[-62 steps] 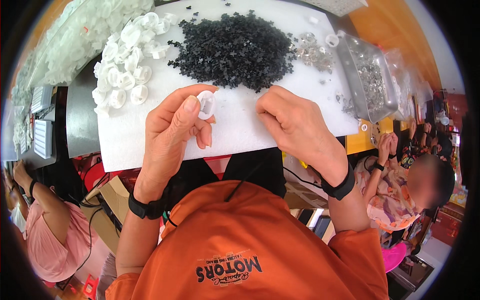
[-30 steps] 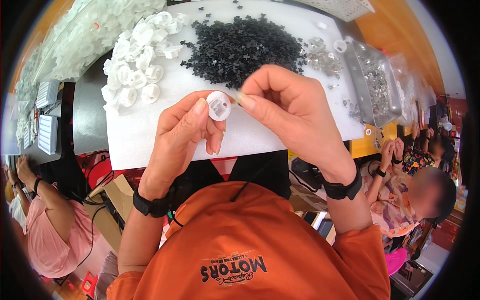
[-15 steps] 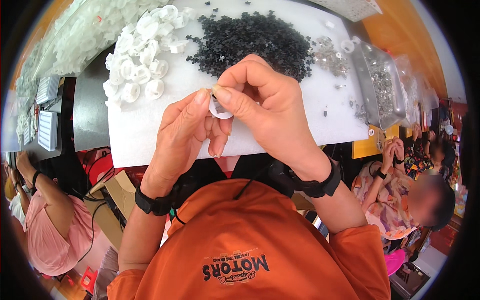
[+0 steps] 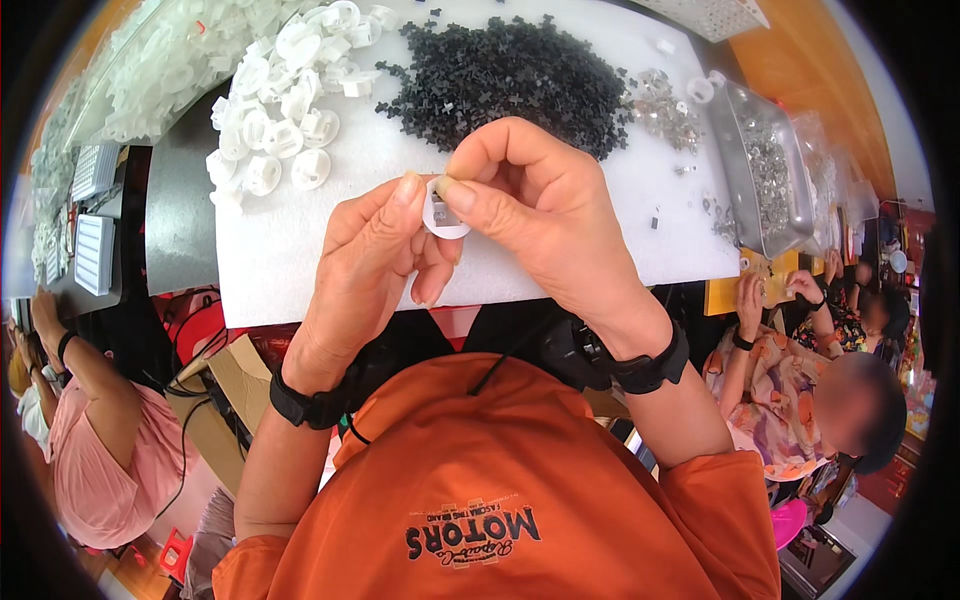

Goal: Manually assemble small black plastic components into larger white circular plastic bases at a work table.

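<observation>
A round white plastic part (image 4: 441, 221) with a raised square middle sits between my two hands above the front of the white mat. My left hand (image 4: 375, 240) is closed, pinching the part's left rim with thumb and fingers. From the right, my right hand (image 4: 540, 205) is closed too, its thumb and forefinger pressed at the part's upper edge. Something small and dark shows beneath that thumb tip, mostly hidden. Beyond my hands lies a pile of small black cross-shaped pieces (image 4: 510, 80). Several more white plastic parts (image 4: 285, 138) are heaped to the left.
A metal tray (image 4: 745, 160) holds small shiny metal pieces at the right, with loose ones (image 4: 668, 112) beside it on the white mat (image 4: 300, 270). A clear bag of white parts (image 4: 160, 75) stands far left. People sit on both sides.
My hands have turned the white part slightly, so more of its face shows. The right thumb has shifted a little to the right. At the right, a co-worker's hands have moved apart.
</observation>
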A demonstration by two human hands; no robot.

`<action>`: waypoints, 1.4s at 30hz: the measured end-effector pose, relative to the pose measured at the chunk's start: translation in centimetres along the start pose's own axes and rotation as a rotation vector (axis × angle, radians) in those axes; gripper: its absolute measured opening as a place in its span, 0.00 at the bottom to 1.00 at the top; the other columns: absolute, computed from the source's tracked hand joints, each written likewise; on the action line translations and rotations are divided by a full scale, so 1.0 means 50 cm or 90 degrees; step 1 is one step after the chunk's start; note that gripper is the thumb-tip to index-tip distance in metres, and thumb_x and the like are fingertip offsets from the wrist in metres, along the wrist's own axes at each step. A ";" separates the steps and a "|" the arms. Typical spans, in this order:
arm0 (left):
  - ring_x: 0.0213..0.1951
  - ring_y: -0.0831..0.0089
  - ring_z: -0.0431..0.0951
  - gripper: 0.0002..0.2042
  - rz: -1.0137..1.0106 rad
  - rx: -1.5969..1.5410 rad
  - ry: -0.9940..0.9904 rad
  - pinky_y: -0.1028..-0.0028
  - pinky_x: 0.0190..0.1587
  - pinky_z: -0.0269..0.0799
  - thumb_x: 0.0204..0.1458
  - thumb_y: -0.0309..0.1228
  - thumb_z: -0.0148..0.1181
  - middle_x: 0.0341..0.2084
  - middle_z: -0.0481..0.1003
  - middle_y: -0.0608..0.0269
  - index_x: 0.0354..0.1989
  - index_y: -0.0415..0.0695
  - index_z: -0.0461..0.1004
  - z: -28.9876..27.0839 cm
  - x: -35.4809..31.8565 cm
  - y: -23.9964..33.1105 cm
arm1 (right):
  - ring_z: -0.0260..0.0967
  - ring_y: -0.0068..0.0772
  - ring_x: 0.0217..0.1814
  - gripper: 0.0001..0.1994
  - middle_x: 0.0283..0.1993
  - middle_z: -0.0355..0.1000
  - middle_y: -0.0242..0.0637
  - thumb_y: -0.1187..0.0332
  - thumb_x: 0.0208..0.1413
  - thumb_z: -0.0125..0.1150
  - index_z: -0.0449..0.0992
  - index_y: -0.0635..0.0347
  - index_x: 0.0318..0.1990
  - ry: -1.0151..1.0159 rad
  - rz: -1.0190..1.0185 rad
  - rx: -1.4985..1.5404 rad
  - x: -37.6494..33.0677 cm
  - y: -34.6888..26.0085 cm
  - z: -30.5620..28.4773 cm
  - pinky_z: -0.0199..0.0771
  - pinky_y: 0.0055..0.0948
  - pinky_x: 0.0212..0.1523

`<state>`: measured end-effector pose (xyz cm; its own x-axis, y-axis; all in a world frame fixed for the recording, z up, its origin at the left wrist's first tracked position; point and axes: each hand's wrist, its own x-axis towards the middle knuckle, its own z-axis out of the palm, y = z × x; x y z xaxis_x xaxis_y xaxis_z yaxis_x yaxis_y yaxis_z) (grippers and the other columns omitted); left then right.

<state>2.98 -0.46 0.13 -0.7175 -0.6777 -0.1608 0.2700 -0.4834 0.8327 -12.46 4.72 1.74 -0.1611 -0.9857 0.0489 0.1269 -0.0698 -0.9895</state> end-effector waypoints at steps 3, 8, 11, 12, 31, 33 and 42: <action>0.15 0.82 0.62 0.21 -0.002 0.022 -0.004 0.81 0.17 0.54 0.64 0.42 0.41 0.20 0.69 0.62 0.38 0.34 0.71 -0.001 -0.003 0.003 | 0.65 0.14 0.31 0.03 0.32 0.67 0.26 0.76 0.54 0.60 0.71 0.63 0.32 -0.025 0.028 0.061 0.000 0.001 -0.003 0.67 0.16 0.32; 0.14 0.84 0.57 0.22 -0.008 0.073 -0.006 0.81 0.17 0.49 0.64 0.44 0.41 0.16 0.66 0.65 0.34 0.35 0.72 0.002 -0.004 0.005 | 0.65 0.13 0.32 0.04 0.31 0.67 0.26 0.74 0.54 0.61 0.71 0.62 0.33 -0.067 0.067 0.117 0.003 -0.003 -0.007 0.67 0.16 0.32; 0.14 0.85 0.55 0.22 -0.027 0.077 0.009 0.81 0.17 0.47 0.63 0.44 0.41 0.15 0.65 0.67 0.30 0.36 0.72 -0.005 -0.006 0.002 | 0.64 0.13 0.32 0.04 0.31 0.67 0.26 0.74 0.54 0.61 0.71 0.62 0.33 -0.075 0.097 0.128 0.002 -0.005 -0.007 0.66 0.16 0.33; 0.13 0.85 0.54 0.21 -0.023 0.085 0.004 0.82 0.17 0.47 0.63 0.43 0.42 0.16 0.66 0.67 0.33 0.34 0.70 -0.012 -0.007 -0.003 | 0.64 0.13 0.32 0.04 0.31 0.67 0.26 0.74 0.54 0.61 0.71 0.62 0.33 -0.075 0.098 0.128 0.001 -0.004 -0.008 0.66 0.16 0.33; 0.22 0.83 0.65 0.17 0.037 0.130 -0.026 0.81 0.25 0.59 0.62 0.34 0.40 0.22 0.70 0.66 0.45 0.34 0.72 0.006 -0.012 -0.003 | 0.54 0.13 0.24 0.09 0.27 0.64 0.27 0.68 0.55 0.61 0.69 0.64 0.34 0.033 -0.017 -0.170 -0.037 -0.015 -0.035 0.58 0.18 0.24; 0.23 0.83 0.67 0.16 0.037 0.130 -0.034 0.81 0.26 0.60 0.62 0.33 0.40 0.23 0.71 0.66 0.45 0.34 0.71 0.004 -0.007 -0.005 | 0.54 0.13 0.23 0.09 0.25 0.64 0.27 0.68 0.56 0.60 0.69 0.64 0.33 0.041 -0.011 -0.209 -0.043 -0.015 -0.041 0.58 0.18 0.22; 0.29 0.77 0.75 0.16 0.015 0.125 -0.047 0.78 0.33 0.73 0.63 0.34 0.43 0.27 0.74 0.61 0.48 0.33 0.70 0.014 0.002 -0.002 | 0.53 0.13 0.19 0.09 0.17 0.61 0.25 0.71 0.56 0.57 0.67 0.63 0.26 -0.023 0.091 -0.194 -0.037 -0.014 -0.035 0.54 0.20 0.18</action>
<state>2.45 -0.10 0.39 -0.7598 -0.6412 -0.1070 0.1616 -0.3457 0.9243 -13.95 6.84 2.09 -0.1268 -0.9874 -0.0943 -0.1539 0.1135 -0.9815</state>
